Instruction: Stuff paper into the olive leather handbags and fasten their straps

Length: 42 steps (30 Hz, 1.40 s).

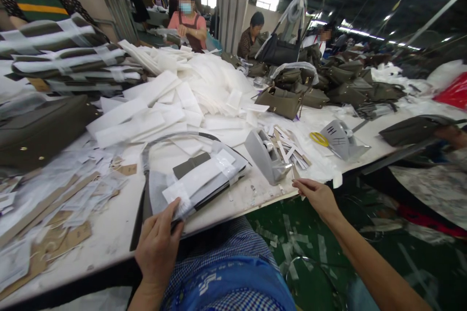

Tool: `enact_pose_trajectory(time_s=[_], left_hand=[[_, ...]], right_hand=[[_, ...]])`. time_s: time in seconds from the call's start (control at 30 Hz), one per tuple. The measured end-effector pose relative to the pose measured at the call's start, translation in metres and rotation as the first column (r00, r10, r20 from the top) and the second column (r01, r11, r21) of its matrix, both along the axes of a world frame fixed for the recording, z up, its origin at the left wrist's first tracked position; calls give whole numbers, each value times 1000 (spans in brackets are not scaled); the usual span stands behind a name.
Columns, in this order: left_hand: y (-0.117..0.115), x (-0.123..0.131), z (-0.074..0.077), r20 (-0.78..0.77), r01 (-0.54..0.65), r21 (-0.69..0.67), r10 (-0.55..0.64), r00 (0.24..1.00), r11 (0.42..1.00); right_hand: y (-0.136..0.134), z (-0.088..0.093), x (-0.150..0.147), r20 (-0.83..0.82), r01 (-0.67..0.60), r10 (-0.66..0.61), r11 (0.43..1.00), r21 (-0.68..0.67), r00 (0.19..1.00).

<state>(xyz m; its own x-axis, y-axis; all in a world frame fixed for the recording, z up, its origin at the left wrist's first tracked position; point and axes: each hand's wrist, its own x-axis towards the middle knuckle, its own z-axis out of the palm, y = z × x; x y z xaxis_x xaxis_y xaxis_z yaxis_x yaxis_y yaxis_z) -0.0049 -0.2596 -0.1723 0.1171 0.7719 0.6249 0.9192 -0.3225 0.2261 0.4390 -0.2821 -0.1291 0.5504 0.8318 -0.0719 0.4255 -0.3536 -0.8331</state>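
Stretching from left to right, the bench [113, 226] bears a heap of white sheets [215, 77] toward its far edge. An olive bag [192, 164], partly covered in white wrapping [202, 177], lies at the near edge, left of a grey tape dispenser [263, 155] by that same edge. The left hand [158, 243] has fingertips on the bag's near left corner; whether its thumb clamps there, I cannot tell. The right hand [319, 199], beside the dispenser, pinches thumb and forefinger together on a thin pale strip [295, 173].
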Motion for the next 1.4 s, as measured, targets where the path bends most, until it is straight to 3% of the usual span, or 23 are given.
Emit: enact_pose_trajectory(time_s=[0.1, 0.17, 0.27, 0.4, 0.5, 0.63, 0.83, 1.0, 1.17, 1.4], left_hand=[[-1, 0, 1, 17, 4, -13, -4, 1000, 1000], [-1, -1, 1, 31, 6, -18, -5, 1000, 1000], [-3, 0, 1, 52, 9, -20, -8, 999, 1000], [-5, 3, 2, 97, 23, -61, -17, 995, 998], [-6, 5, 3, 147, 31, -103, -16, 989, 994], [-6, 6, 3, 194, 51, -120, -27, 981, 991], [-3, 6, 2, 216, 74, -84, -54, 975, 994], [-3, 6, -1, 185, 65, -10, -62, 981, 998], [-5, 7, -4, 190, 73, -30, -66, 980, 997], [-4, 9, -8, 186, 34, 34, -40, 982, 999]], right_hand=[[-9, 25, -8, 310, -245, 227, 969, 22, 923], [-7, 47, -26, 429, -486, 432, 874, 20, 794], [13, 78, -69, 495, -758, 672, 651, -39, 551], [63, 103, -143, 474, -947, 859, 291, -139, 194], [104, 106, -199, 486, -976, 870, 30, -216, -81], [152, 101, -260, 502, -927, 799, -173, -333, -329], [193, 91, -318, 371, -735, 711, -301, -607, -598], [209, 83, -343, 222, -616, 698, -382, -689, -680], [212, 81, -360, 137, -518, 685, -389, -762, -716], [210, 77, -368, 163, -474, 634, -357, -805, -756]])
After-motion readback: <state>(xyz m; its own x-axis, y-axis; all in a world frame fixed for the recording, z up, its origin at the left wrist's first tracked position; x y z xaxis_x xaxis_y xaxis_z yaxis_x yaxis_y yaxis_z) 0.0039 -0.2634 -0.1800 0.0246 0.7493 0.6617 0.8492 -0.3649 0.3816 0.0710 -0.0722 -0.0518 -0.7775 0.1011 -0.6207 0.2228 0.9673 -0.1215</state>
